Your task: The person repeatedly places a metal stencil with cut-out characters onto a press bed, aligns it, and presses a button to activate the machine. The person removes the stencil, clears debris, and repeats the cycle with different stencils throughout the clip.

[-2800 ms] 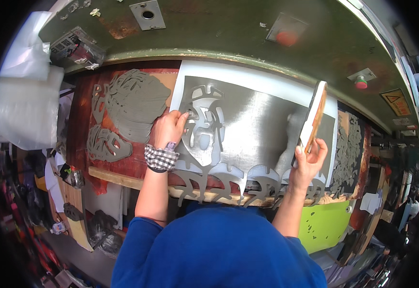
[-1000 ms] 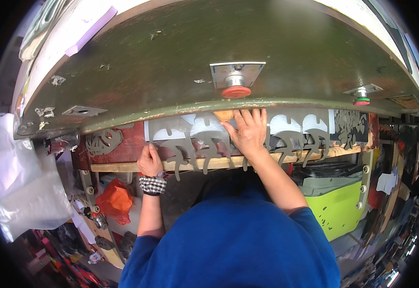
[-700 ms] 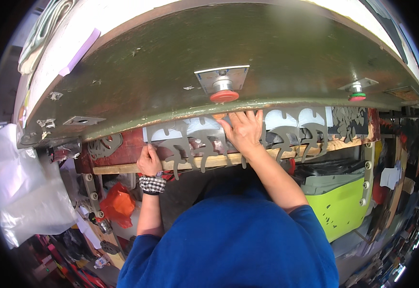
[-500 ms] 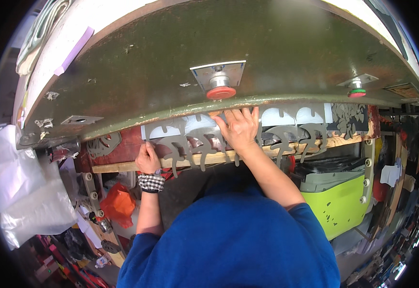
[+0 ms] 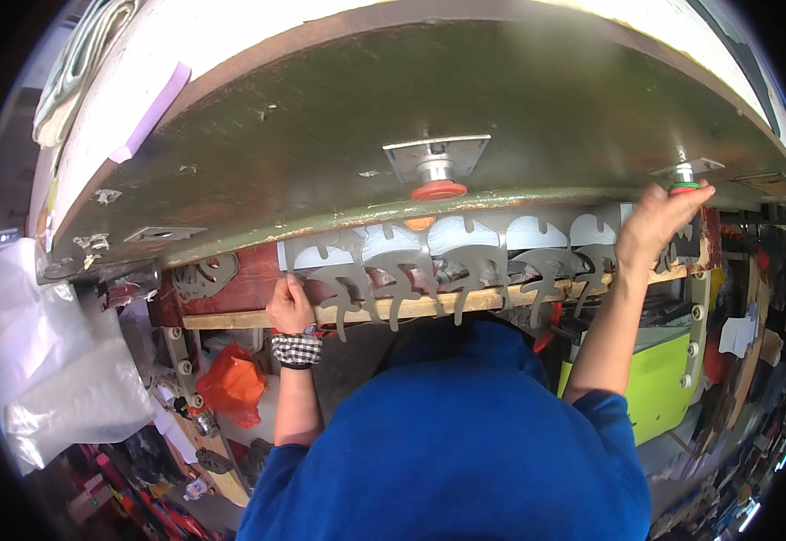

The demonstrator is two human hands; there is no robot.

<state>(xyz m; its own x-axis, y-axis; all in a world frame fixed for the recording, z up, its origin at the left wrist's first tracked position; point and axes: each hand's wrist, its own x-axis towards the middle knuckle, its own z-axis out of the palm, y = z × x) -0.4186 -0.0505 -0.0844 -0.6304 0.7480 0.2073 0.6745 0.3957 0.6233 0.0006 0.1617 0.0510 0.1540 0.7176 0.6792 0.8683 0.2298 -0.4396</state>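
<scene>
1. Sheeting (image 5: 474,261), grey and pierced by repeating cut-outs, lies in front of us under the edge of the green machine beam (image 5: 321,135); its near prongs hang over a wooden strip (image 5: 231,320).
2. Our left hand (image 5: 290,305) is at the sheeting's near left corner, fingers bent; we cannot tell whether they pinch it.
3. Our right hand (image 5: 659,225) is raised at a green-and-red push button (image 5: 684,187), thumb spread apart from the fingers; the exact contact is hidden from us.
4. Near the beam's middle we see a red mushroom button (image 5: 438,189).
5. Left of the sheeting, grey cut-out pieces (image 5: 204,278) rest on a dark red board (image 5: 256,270).
6. Below, to our right, stands a lime-green panel (image 5: 636,383).
</scene>
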